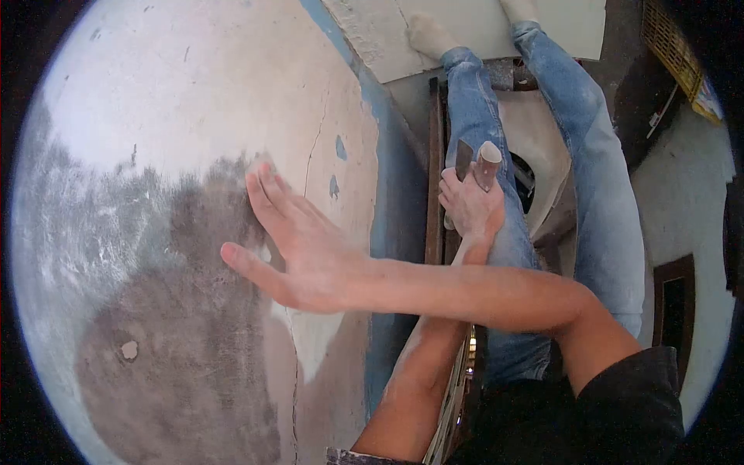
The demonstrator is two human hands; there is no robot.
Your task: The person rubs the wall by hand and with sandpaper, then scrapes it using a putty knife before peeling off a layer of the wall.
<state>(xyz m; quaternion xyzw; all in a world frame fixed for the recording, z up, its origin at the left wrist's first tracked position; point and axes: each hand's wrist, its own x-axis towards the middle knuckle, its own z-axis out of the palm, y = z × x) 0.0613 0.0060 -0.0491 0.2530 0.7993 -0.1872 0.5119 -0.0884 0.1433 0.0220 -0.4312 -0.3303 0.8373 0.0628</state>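
My right hand lies with fingers stretched out against the wall, at the border between its white-coated area and a bare grey patch. The right forearm crosses over the left one. Close to my jeans, my left hand is closed around a scraper, whose dark flat blade points up. A thick, dusty, round-ended handle sticks out beside that blade from the same grip. The fingers hide how these pieces continue.
A long crack runs down the wall, with blue paint along its edge. My jeans-clad legs straddle a pale curved seat-like surface. My pale, dusty feet rest near a white board. A yellow crate stands at upper right.
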